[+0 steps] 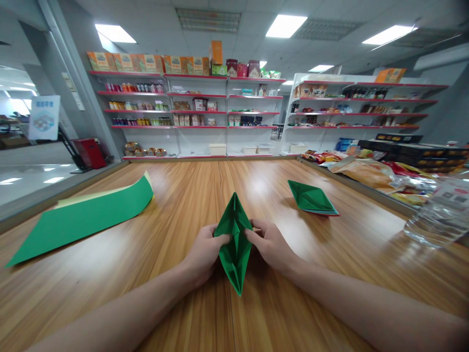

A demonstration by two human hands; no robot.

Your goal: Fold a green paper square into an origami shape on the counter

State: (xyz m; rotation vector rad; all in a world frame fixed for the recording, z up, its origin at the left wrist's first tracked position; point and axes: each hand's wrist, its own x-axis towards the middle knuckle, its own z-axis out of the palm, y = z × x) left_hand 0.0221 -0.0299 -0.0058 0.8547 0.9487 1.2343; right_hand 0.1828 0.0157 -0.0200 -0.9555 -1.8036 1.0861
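Observation:
Between my hands is a green folded paper boat [234, 259], its long pointed ends facing away from me and toward me, with a small peak in its middle. My left hand [207, 252] pinches its left side, thumb on the inside near the peak. On the opposite side my right hand [269, 244] grips the paper the same way, thumb inside and fingers behind, partly hidden. To the right lies another green folded paper boat [311, 196], seemingly stacked on others with pale and red edges. Green paper sheets [88, 215] with yellow ones beneath rest at the left, far corner curled up.
A wooden table [176, 313] spreads under my arms. At the right stands a clear plastic bottle [439, 215], near snack packets [370, 173] and dark boxes [414, 152]. Shelves of goods [198, 112] line the back, and a sign [44, 117] stands at far left.

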